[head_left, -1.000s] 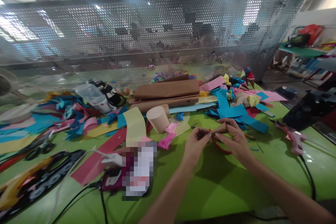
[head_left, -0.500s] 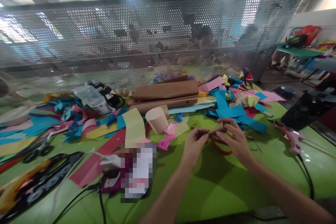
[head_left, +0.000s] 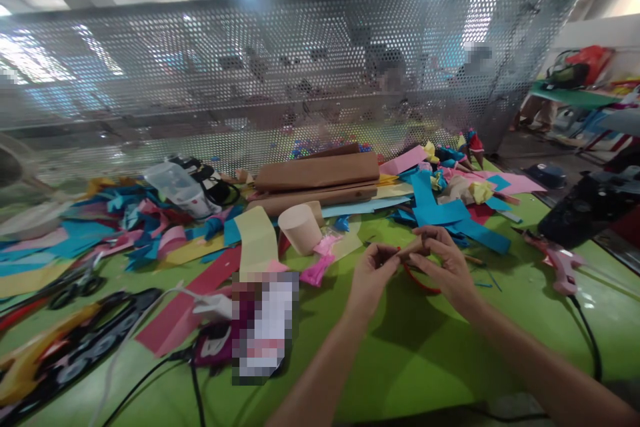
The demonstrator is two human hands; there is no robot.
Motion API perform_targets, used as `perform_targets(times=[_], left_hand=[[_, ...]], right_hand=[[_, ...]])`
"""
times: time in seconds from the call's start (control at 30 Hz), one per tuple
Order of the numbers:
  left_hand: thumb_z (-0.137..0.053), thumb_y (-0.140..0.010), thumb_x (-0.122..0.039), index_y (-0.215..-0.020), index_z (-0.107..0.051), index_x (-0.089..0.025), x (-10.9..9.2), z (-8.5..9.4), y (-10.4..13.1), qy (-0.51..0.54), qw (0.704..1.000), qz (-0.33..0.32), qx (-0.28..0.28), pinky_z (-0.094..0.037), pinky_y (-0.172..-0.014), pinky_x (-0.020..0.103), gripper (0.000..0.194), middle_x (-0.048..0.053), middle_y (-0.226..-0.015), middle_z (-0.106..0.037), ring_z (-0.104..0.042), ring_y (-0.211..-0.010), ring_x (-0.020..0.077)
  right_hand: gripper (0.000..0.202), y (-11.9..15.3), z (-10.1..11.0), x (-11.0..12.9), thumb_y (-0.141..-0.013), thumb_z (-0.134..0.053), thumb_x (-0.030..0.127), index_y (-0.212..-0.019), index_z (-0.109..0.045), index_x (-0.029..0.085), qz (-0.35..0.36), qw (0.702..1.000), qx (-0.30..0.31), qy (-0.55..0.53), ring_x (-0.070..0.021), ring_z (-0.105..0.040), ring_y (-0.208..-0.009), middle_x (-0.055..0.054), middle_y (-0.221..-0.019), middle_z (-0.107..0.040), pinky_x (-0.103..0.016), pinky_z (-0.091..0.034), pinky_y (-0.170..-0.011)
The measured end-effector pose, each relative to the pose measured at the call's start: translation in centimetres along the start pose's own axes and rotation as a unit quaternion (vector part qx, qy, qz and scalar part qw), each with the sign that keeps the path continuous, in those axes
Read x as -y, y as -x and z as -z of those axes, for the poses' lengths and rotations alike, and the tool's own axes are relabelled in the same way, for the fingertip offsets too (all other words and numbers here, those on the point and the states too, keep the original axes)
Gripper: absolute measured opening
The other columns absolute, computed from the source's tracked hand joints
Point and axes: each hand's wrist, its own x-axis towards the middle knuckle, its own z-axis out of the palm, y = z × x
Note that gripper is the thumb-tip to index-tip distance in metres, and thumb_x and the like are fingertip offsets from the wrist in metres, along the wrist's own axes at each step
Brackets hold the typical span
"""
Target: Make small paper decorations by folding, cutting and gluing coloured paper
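Note:
Between my two hands is a small roll of brown paper [head_left: 411, 251], held roughly level above the green table. My left hand [head_left: 373, 277] pinches its left end with thumb and fingers. At the other end, the fingers of my right hand [head_left: 445, 267] are closed around it. Just below the roll, a red curved band [head_left: 423, 283] shows between the hands; whether a hand holds it I cannot tell. A pink glue gun [head_left: 564, 267] lies to the right of my right hand. Left of my left hand lies a twisted piece of bright pink paper [head_left: 319, 270].
Behind the hands are folded brown paper [head_left: 317, 172], a pale paper roll [head_left: 300, 229] and blue paper strips [head_left: 440, 212]. On the left lie scissors [head_left: 75, 287], a white cable plug [head_left: 215, 305] and paper scraps. A perforated metal screen [head_left: 280, 80] borders the table's far side.
Both hands keep their grip on the brown paper roll, with only a slight shift of the fingers. The rest of the table looks the same.

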Motion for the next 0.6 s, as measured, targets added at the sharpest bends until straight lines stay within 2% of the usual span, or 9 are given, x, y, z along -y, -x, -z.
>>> perform_targets(times=[0.17,0.3,0.47,0.6], left_hand=[[-0.072,-0.072,-0.023,-0.083,-0.072,-0.016,-0.4,0.2,0.2,-0.004,1.000,0.004,0.013,-0.046,-0.067,0.025,0.013,0.005,-0.082,-0.070,-0.060,-0.075,0.0149],[-0.067,-0.075,-0.025,-0.088,-0.077,-0.016,-0.6,0.7,0.2,-0.006,1.000,0.007,0.021,-0.046,-0.068,0.025,0.018,0.005,-0.082,-0.071,-0.058,-0.070,0.0134],[-0.072,-0.078,-0.035,-0.084,-0.075,-0.016,-0.4,1.1,-0.1,0.022,1.000,0.009,-0.011,-0.045,-0.064,0.024,0.020,0.003,-0.077,-0.069,-0.055,-0.064,0.0113],[-0.076,-0.074,-0.034,-0.080,-0.073,-0.016,-0.5,0.9,-0.2,0.004,1.000,0.012,-0.012,-0.044,-0.063,0.023,0.020,0.004,-0.075,-0.070,-0.058,-0.067,0.0122]], right_hand=[[0.012,-0.1,0.3,-0.2,-0.091,-0.068,0.034,-0.085,-0.076,0.027,-0.006,1.000,-0.004,-0.002,-0.0266,-0.054,-0.117,-0.007,-0.122,-0.057,-0.041,-0.045,-0.103],[0.016,-0.3,0.5,-0.2,-0.090,-0.068,0.040,-0.087,-0.078,0.028,-0.018,1.000,-0.019,-0.014,-0.0278,-0.053,-0.121,-0.008,-0.122,-0.058,-0.043,-0.048,-0.102],[0.019,-0.4,0.7,-0.4,-0.089,-0.069,0.043,-0.088,-0.079,0.027,-0.043,0.997,-0.038,-0.056,-0.0289,-0.053,-0.122,-0.008,-0.120,-0.059,-0.044,-0.051,-0.102],[0.016,-0.4,0.8,-0.8,-0.089,-0.069,0.041,-0.086,-0.077,0.027,-0.047,0.996,-0.045,-0.060,-0.0284,-0.054,-0.121,-0.007,-0.123,-0.058,-0.045,-0.050,-0.103]])
